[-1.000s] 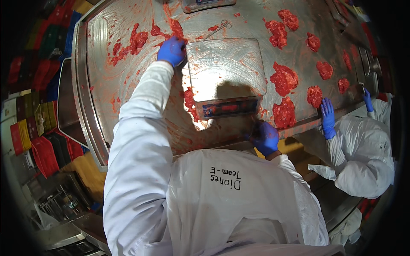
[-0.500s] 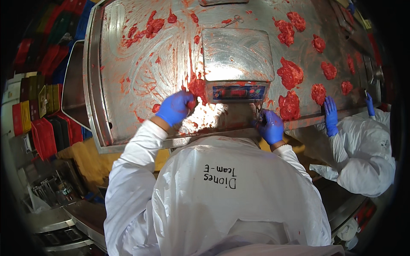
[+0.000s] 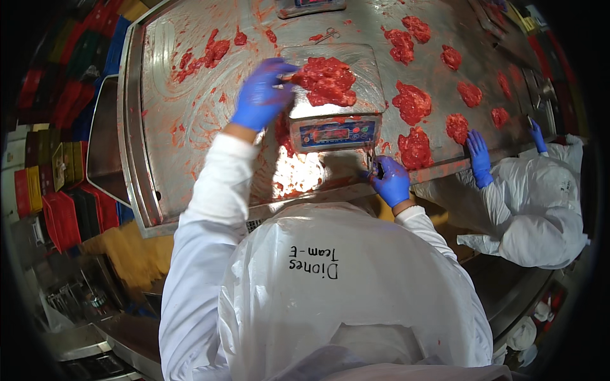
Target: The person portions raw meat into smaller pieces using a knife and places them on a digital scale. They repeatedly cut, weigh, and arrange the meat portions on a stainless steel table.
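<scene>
A ragged heap of red raw meat (image 3: 326, 81) lies on the steel platform of a scale (image 3: 367, 60). At its left edge is my left hand (image 3: 264, 95) in a blue glove, slightly blurred, with fingers and thumb closed on a pinkish end of the meat. My right hand (image 3: 391, 181), also blue-gloved, rests by the table's near edge, just right of the scale's display panel (image 3: 329, 134). Its fingers are curled round the handles of metal scissors (image 3: 372, 164), whose blades are hard to make out.
Several meat pieces (image 3: 412, 103) lie on the steel table (image 3: 184, 127) to the right, scraps (image 3: 216, 51) at far left. Another pair of scissors (image 3: 328, 35) lies behind the scale, near a second scale (image 3: 311, 7). A co-worker's gloved hand (image 3: 480, 159) rests at the right edge.
My left hand has moved from the table left of the scale, up and forward to the platform. The meat heap now lies on the formerly bare platform. My right hand keeps the scissors beside the scale.
</scene>
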`<state>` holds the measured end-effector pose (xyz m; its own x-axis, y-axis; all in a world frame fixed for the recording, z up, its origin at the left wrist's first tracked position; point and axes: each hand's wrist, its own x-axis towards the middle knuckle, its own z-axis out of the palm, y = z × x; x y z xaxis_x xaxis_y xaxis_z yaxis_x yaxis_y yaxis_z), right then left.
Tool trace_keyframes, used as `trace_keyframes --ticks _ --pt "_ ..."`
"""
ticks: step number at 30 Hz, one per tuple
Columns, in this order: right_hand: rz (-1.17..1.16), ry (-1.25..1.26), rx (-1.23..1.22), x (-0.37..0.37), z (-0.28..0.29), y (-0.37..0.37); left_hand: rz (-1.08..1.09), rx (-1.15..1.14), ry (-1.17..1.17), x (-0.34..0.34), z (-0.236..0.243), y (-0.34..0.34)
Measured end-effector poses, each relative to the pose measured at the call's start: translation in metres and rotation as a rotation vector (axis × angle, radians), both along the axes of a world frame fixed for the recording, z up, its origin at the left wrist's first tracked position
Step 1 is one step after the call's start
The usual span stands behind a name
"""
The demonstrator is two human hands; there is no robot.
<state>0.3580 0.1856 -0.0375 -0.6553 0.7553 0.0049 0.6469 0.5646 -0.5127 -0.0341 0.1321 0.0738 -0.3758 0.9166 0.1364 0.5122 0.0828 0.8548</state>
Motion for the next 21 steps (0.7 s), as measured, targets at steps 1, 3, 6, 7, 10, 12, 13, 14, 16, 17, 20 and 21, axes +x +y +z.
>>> trace_keyframes --ticks 1,3,6,7,10,12,13,14,16,17,20,21 --pt "-0.011 0.008 0.011 0.003 -0.001 -0.002 0.103 0.034 -0.194 -0.016 -0.005 -0.011" --pt "-0.119 0.030 -0.149 0.004 -0.003 0.000 0.285 -0.177 0.091 -0.052 -0.009 -0.040" --pt "-0.319 0.432 -0.523 -0.003 -0.019 0.015 0.353 -0.407 0.112 -0.076 -0.041 -0.070" --pt "-0.411 0.631 -0.659 -0.003 -0.027 0.022 0.278 -0.238 0.203 -0.065 -0.037 -0.057" --pt "-0.200 0.558 -0.738 -0.043 0.051 0.033 0.120 0.142 0.365 -0.023 -0.029 -0.013" --pt "0.070 0.442 -0.666 -0.073 0.063 0.033 0.029 0.096 0.348 0.000 -0.027 0.021" --pt "0.249 0.371 -0.550 -0.089 0.058 0.037 -0.027 0.005 0.332 0.008 -0.028 0.032" --pt "0.424 0.298 -0.432 -0.100 0.053 0.043 -0.031 -0.046 0.473 0.017 -0.033 0.040" --pt "0.376 0.234 -0.476 -0.106 0.046 0.059 -0.045 -0.043 0.549 0.024 -0.035 0.038" --pt "0.351 0.205 -0.499 -0.109 0.049 0.063 -0.054 -0.043 0.589 0.027 -0.034 0.035" --pt "0.047 0.322 -0.963 -0.097 0.070 0.068 -0.060 -0.079 0.522 0.025 -0.033 0.013" --pt "-0.027 0.335 -1.076 -0.092 0.073 0.070 -0.057 -0.077 0.503 0.025 -0.036 0.006"
